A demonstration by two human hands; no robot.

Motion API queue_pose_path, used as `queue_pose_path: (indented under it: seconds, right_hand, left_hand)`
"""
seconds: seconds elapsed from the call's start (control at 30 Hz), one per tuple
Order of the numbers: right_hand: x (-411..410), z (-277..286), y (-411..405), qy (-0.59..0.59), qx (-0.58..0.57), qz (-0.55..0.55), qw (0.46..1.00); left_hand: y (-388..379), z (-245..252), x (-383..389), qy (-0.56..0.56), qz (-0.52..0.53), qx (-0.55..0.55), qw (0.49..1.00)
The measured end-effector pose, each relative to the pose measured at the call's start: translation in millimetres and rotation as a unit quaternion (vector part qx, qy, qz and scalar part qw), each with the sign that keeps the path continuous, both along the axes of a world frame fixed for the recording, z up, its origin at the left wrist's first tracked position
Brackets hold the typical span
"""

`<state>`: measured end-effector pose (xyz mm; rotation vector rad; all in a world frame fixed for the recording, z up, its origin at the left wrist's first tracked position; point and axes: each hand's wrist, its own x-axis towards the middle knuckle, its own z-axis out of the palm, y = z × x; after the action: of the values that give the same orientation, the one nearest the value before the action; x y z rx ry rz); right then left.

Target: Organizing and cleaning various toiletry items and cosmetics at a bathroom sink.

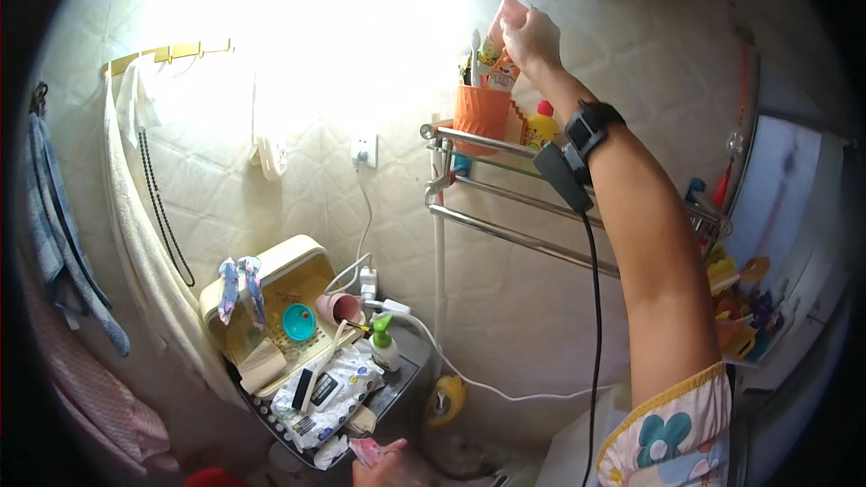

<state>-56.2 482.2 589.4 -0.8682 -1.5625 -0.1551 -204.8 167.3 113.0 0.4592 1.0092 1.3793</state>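
My right hand (536,39) grips a pink tube (512,12) at its upper end, above an orange cup (482,115). The tube tilts, and its lower part overlaps the things standing in the cup. A white toothbrush (475,57) and an orange printed tube (503,74) stand in that cup, on a wall rack (514,145) with metal rails. Low at the bottom edge, my left hand (384,467) holds a small pink object (366,450), whose kind I cannot tell. The lower part of this hand is cut off by the frame.
A yellow bottle with a red cap (542,127) stands beside the cup. Below left, a cream basket (270,250), a wipes pack (338,385) and a green-topped pump bottle (384,348) crowd a dark surface. Towels (135,237) hang left. A black cable (595,325) trails from my right wrist.
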Motion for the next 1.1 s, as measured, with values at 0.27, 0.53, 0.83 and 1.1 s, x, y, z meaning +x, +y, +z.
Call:
queue_pose_path:
  seconds: [0.27, 0.53, 0.83, 1.1]
  right_hand:
    - [10, 26, 38, -0.067, -0.019, -0.161, 0.984]
    - [4, 31, 33, -0.066, -0.015, -0.129, 0.989]
    - [8, 23, 49, -0.108, 0.077, -0.113, 0.985]
    - [7, 20, 54, -0.117, 0.087, -0.091, 0.985]
  left_hand:
    - [-4, -6, -8, -0.008, 0.040, 0.018, 0.999]
    - [-11, -18, -21, 0.031, 0.008, 0.017, 0.999]
    - [-21, -12, -21, 0.027, 0.033, -0.005, 0.999]
    - [-16, -26, -14, 0.013, 0.042, 0.002, 0.999]
